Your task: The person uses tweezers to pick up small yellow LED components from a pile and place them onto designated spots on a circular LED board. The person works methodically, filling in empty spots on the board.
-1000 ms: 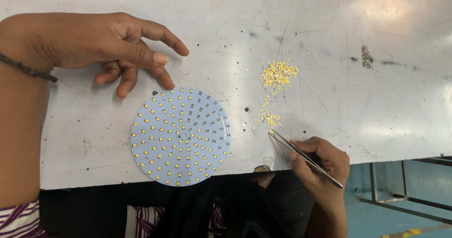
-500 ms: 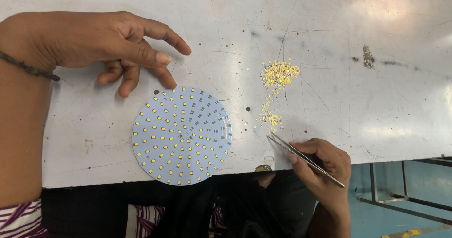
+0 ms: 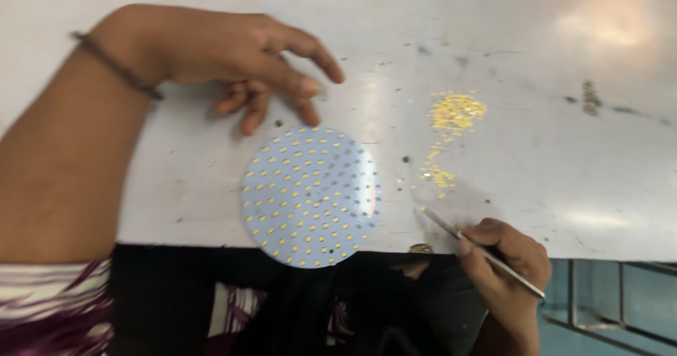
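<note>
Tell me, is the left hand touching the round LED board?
Apart. The head view shows bare table between the left hand fingertips and the round LED board.

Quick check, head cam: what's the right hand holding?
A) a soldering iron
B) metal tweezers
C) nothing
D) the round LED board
B: the right hand pinches thin metal tweezers, tips aimed toward the small yellow chips on the table; the round LED board lies apart from it, near the left hand.
</note>
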